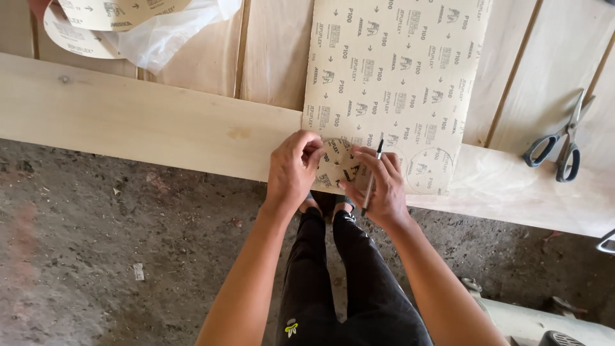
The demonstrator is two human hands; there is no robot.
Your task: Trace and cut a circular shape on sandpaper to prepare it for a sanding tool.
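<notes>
Wooden bench (160, 122) | hands (291, 170) hide round disc (336, 160) | pen (371, 179) half-covered

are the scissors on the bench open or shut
Open a little: the scissors lie flat on the wooden bench, their two dark handle loops apart and the blades slightly parted near the tips.

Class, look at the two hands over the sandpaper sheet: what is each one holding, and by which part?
The right hand holds a dark pen around its middle. The left hand pinches the edge of a round sandpaper disc lying on the sandpaper sheet.
</notes>
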